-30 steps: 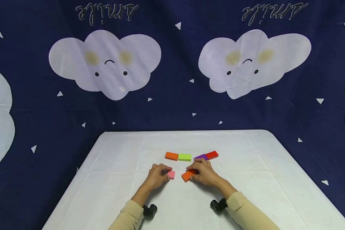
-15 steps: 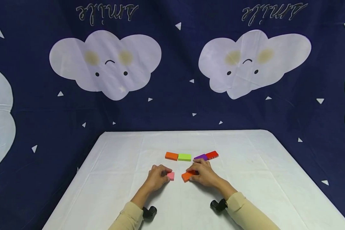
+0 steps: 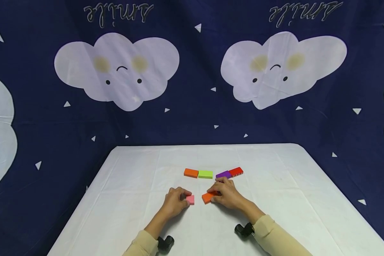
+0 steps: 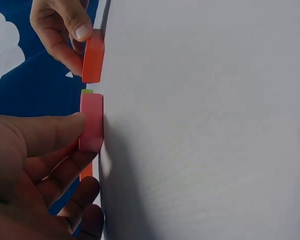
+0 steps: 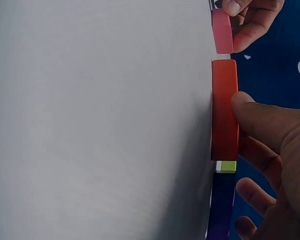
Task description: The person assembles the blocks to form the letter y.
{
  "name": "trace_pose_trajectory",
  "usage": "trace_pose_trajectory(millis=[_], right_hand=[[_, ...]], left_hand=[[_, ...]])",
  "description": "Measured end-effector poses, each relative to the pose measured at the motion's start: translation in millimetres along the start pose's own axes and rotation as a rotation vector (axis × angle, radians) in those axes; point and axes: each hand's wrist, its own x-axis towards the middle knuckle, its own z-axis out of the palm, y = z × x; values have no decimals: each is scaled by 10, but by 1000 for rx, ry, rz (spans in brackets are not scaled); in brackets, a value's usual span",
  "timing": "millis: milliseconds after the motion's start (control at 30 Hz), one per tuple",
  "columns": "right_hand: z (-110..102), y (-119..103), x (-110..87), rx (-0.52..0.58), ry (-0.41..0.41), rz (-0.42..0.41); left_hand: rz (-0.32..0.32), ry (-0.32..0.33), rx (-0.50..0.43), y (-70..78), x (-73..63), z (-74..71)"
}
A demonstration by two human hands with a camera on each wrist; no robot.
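My left hand pinches a small pink block between thumb and fingers, close over the white table. To its right, my right hand holds an orange block by its sides, tilted slightly. A short gap separates the two blocks. In the left wrist view the thumb lies against the face of the pink block, and the other fingers curl behind it. The right wrist view has the thumb at the edge of the orange block; part of that block is covered by fingers in the head view.
Beyond the hands, a second orange block lies end to end with a lime green block. Right of a gap, a purple block meets a red block at a slant. A dark blue cloth with clouds hangs behind the table.
My left hand has drawn the pink block a little toward me, so it sits slightly nearer than before. The right hand and its orange block have hardly moved.
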Motion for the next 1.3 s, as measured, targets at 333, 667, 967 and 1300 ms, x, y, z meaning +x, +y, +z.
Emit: trace_pose_trajectory(millis=[333,667,967,1300], right_hand=[[-8,-46,-48,25,-41,37],[-7,-63,-99,17,-28,15],[-34,-82,-154,34,-42,35],[-23,-69,-214,29,-30,3]], left_hand=[[14,2,4,43,-131,35],[-9,1,17,108,-234,78],[14,28,54,157,-297,108],[50,61,136,212,-381,181]])
